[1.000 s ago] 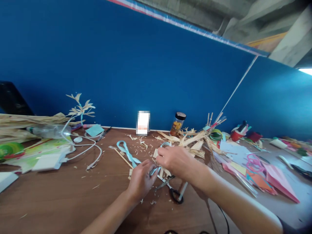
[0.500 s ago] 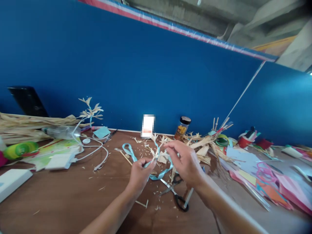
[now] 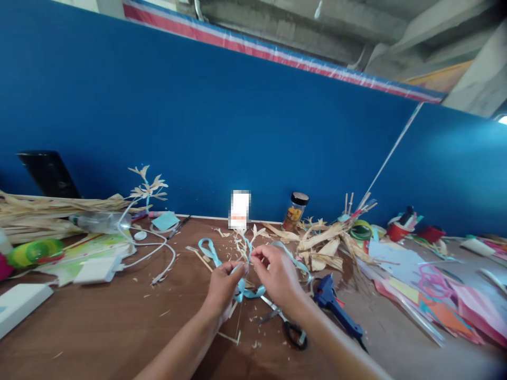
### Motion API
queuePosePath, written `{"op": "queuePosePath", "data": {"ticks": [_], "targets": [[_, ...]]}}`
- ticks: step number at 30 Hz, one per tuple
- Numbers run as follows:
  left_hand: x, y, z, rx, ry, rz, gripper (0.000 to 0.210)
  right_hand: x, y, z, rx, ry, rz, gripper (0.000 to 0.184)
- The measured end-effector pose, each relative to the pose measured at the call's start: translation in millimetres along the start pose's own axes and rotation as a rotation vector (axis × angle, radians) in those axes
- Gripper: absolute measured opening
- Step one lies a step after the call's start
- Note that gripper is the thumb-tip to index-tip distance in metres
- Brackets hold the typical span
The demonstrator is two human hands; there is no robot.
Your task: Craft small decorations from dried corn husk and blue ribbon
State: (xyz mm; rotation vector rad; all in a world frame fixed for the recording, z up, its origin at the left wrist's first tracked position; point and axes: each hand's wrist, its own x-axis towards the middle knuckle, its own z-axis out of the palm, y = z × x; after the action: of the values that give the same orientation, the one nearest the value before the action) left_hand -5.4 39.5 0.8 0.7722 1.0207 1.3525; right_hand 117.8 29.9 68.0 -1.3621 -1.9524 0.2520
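Observation:
In the middle of the head view, a thin stem wrapped in light blue ribbon [image 3: 249,244] carries pale husk petals [image 3: 259,232] near its top. My left hand [image 3: 224,286] is closed around the lower part of this stem. Close beside it, my right hand [image 3: 278,274] pinches at the wrapped stem just above; whether its fingertips hold ribbon or a petal I cannot make out. Loose blue ribbon [image 3: 209,250] curls across the table around both hands. Scissors [image 3: 293,333] with black handles lie partly under my right forearm.
A blue glue gun [image 3: 336,306] rests right of my right arm. Behind are a black-lidded jar [image 3: 295,212] and dried husks [image 3: 322,243]. At left stand a finished-looking husk flower [image 3: 147,187], a white cable [image 3: 170,248] and a white power block [image 3: 99,270]. Coloured papers [image 3: 447,311] spread at right.
My right hand has come down and left, closing in on the stem beside my left hand. The glue gun, mostly hidden before, now shows.

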Motion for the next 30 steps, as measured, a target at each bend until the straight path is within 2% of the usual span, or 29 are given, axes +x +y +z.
{"op": "queuePosePath", "data": {"ticks": [7, 16, 19, 22, 25, 30], "targets": [[0, -2, 0.9, -0.013, -0.017, 0.007, 0.025, 5, 4, 20, -0.114, -0.013, 0.085, 0.008], [1, -6, -1.8, 0.053, -0.007, 0.064, 0.024, 4, 11, 22, -0.071, -0.033, 0.116, 0.009], [0, -4, -3.5, 0.259, 0.070, 0.177, 0.022, 4, 7, 12, 0.016, 0.001, 0.074, 0.017], [-2, 2, -3.8, 0.452, 0.146, 0.305, 0.017, 4, -1, -4, 0.062, 0.080, -0.040, 0.023], [-5, 7, -2.7, 0.606, 0.177, 0.412, 0.014, 5, -9, -16, -0.034, 0.092, -0.142, 0.016], [-8, 7, -1.2, 0.683, 0.154, 0.507, 0.013, 5, -8, -13, -0.167, 0.046, -0.157, 0.011]]}}
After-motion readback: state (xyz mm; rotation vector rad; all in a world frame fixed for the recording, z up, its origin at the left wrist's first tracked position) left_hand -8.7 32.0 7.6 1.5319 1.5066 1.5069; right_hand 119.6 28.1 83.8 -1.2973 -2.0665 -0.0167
